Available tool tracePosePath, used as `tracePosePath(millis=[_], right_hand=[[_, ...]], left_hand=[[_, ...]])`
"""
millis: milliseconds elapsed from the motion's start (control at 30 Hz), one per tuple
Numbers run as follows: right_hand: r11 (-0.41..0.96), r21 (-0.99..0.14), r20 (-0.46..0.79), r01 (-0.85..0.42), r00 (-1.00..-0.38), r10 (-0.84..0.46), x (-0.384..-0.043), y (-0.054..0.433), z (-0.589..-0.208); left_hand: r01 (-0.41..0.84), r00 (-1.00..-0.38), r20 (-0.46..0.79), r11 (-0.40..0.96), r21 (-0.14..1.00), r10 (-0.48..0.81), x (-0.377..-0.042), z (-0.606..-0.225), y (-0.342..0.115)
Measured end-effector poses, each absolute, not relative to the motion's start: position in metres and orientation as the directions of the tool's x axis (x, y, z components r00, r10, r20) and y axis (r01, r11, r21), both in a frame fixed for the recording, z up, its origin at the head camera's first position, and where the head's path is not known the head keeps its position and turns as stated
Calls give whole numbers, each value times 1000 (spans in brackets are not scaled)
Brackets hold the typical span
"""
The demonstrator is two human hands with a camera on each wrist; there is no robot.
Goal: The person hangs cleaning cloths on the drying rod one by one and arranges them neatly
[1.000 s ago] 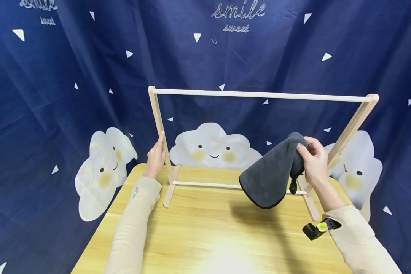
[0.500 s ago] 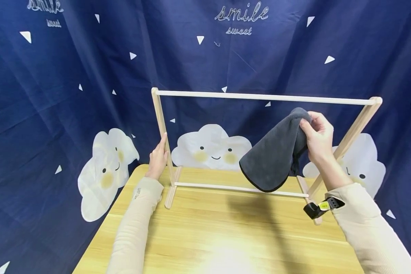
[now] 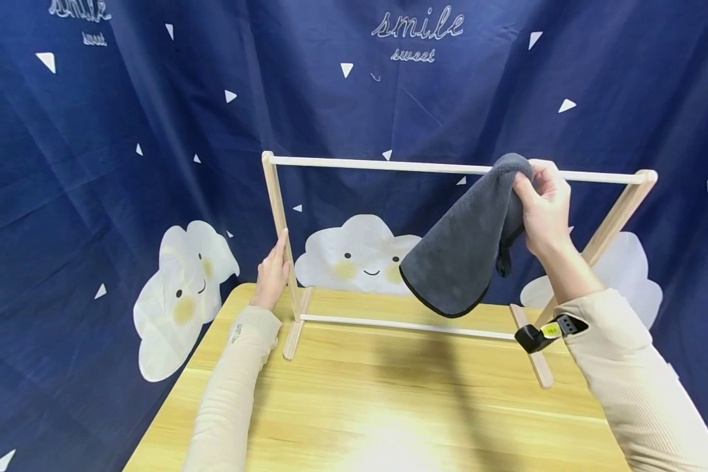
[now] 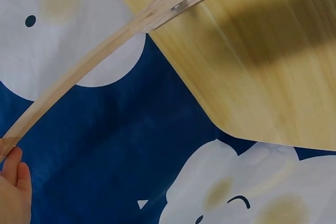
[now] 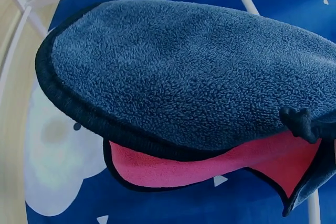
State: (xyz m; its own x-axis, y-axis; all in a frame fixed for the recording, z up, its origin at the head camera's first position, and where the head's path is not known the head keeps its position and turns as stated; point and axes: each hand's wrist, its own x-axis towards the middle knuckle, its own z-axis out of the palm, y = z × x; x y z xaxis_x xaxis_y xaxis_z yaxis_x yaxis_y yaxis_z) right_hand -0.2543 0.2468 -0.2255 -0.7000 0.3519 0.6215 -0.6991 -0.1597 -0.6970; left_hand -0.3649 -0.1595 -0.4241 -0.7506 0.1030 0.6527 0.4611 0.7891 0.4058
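Observation:
A dark grey towel (image 3: 466, 246) with black edging and a small hanging loop droops from my right hand (image 3: 547, 206), which pinches its gathered upper end. That hand is level with the top rail (image 3: 383, 164) of the wooden rack, and the towel covers part of the rail. In the right wrist view the towel's grey fleece (image 5: 184, 72) fills the middle, with a pinkish-red underside (image 5: 173, 166) below it. My left hand (image 3: 271, 275) holds the rack's left post (image 3: 276, 196) partway up. In the left wrist view, fingertips (image 4: 13, 166) meet that post.
The rack's lower rail (image 3: 389, 323) and its feet (image 3: 293, 339) stand toward the back of a light wooden table (image 3: 330, 393). Behind hangs a blue curtain (image 3: 324, 98) with white clouds and triangles. The right post (image 3: 616, 216) rises beside my right forearm.
My right hand has lifted the towel from below the top rail to its height. My left hand stays on the post. The view has shifted slightly.

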Motion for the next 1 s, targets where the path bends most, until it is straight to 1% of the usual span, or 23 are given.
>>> tracePosePath(millis=[100,400,800,1000], right_hand=[[-154,-689,631,-708,-691,353,-257,242,-219],[-202,-668,633,-716,-689,352,-263,235,-198],[-270,-629,636,-729,-683,361,-271,228,-168],[-274,-610,642,-744,-666,378,-272,225,-155]], left_hand=[[452,-751,653,796,402,97,-365,-426,-161],[439,-768,634,797,414,93,-366,-431,-163],[446,-755,647,805,391,104,-367,-432,-161],[451,-750,653,803,390,105,-367,-430,-164]])
